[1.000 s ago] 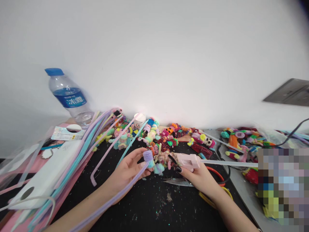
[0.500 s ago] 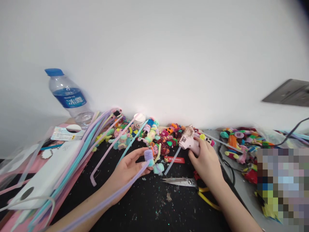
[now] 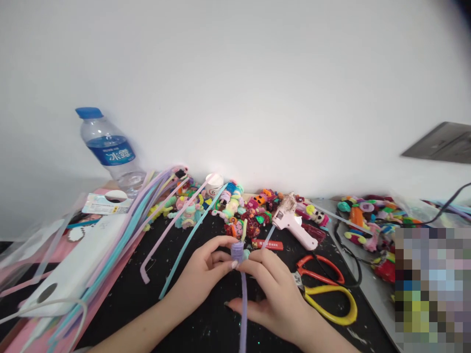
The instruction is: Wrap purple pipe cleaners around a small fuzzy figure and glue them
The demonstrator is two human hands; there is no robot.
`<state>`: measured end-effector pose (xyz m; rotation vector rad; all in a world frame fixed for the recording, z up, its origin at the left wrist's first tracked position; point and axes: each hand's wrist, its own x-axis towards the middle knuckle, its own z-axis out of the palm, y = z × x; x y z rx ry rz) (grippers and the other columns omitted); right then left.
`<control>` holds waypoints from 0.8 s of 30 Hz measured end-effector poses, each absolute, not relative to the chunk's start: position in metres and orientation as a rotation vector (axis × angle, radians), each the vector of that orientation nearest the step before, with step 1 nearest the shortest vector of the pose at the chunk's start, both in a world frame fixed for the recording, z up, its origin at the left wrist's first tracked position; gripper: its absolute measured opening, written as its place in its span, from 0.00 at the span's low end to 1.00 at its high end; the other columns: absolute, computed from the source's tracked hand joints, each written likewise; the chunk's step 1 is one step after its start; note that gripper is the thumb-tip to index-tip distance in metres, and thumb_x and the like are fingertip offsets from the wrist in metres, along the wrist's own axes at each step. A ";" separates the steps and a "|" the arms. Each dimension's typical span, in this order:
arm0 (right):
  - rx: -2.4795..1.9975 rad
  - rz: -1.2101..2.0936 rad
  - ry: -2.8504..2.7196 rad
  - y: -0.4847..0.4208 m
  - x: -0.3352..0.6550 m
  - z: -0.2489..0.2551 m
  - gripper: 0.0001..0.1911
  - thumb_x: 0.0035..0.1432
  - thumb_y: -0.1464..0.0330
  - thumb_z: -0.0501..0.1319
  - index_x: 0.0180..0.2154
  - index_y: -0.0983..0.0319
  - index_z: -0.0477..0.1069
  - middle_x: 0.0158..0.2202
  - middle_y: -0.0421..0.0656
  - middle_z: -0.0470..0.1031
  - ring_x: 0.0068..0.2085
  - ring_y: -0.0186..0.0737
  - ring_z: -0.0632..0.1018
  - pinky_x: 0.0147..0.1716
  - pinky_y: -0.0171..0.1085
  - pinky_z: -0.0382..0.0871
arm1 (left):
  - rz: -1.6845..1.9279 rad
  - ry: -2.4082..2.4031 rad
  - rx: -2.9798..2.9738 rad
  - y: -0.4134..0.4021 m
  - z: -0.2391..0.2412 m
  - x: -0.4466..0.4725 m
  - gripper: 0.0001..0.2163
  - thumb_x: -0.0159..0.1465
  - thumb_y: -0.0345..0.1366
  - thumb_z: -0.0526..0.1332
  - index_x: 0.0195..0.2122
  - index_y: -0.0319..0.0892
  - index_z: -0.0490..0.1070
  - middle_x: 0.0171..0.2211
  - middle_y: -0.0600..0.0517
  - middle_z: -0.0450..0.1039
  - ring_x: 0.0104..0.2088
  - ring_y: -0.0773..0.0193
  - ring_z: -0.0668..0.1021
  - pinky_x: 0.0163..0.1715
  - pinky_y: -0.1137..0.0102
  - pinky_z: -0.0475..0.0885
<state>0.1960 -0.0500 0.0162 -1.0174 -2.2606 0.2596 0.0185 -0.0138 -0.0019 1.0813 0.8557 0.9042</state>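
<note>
My left hand [image 3: 211, 267] is closed, pinching a small coil of fuzzy purple pipe cleaner [image 3: 237, 252] between thumb and fingers. A pale yellow stem pokes up behind the coil, beside a bit of turquoise. From the coil a long purple strand [image 3: 243, 314] hangs toward me. My right hand [image 3: 275, 289] has its fingertips against the coil's lower right side, and its thumb is spread apart below, next to the strand. Beyond it lies a pink glue gun [image 3: 297, 231] with nobody holding it. Scissors [image 3: 327, 294] with red and yellow handles lie partly under my right hand.
Loose pipe cleaners [image 3: 128, 245] are bundled on the left, near a water bottle [image 3: 112, 149]. Colourful pipe cleaner figures [image 3: 230, 201] line the wall. A red label strip [image 3: 270, 244] lies mid-table. At right are more figures [image 3: 364, 215] and a black cord [image 3: 348, 250].
My right hand has let go of the glue gun and come left to the purple coil. The left hand has moved right and slightly nearer with the coil, whose strand now hangs straight down.
</note>
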 end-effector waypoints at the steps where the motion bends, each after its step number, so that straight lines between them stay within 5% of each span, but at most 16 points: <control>1: -1.036 0.279 -2.232 -0.050 0.194 0.015 0.15 0.55 0.66 0.63 0.44 0.61 0.64 0.37 0.46 0.70 0.37 0.43 0.72 0.35 0.40 0.70 | 0.908 0.845 1.097 -0.014 -0.003 0.019 0.13 0.56 0.28 0.63 0.43 0.45 0.70 0.40 0.53 0.73 0.36 0.66 0.76 0.41 0.69 0.70; 8: -1.247 0.225 -2.059 -0.046 0.195 0.016 0.03 0.56 0.74 0.54 0.32 0.61 0.63 0.27 0.42 0.67 0.28 0.38 0.71 0.27 0.35 0.65 | 0.902 0.802 1.064 -0.012 -0.012 0.019 0.18 0.53 0.27 0.66 0.44 0.45 0.68 0.40 0.52 0.71 0.38 0.65 0.75 0.40 0.70 0.70; 24: -1.201 0.331 -2.103 -0.046 0.192 0.014 0.07 0.58 0.74 0.53 0.29 0.64 0.67 0.25 0.42 0.67 0.26 0.35 0.69 0.25 0.33 0.61 | 0.860 0.929 1.153 -0.013 -0.001 0.017 0.15 0.55 0.27 0.62 0.45 0.45 0.69 0.36 0.53 0.78 0.39 0.62 0.78 0.42 0.69 0.70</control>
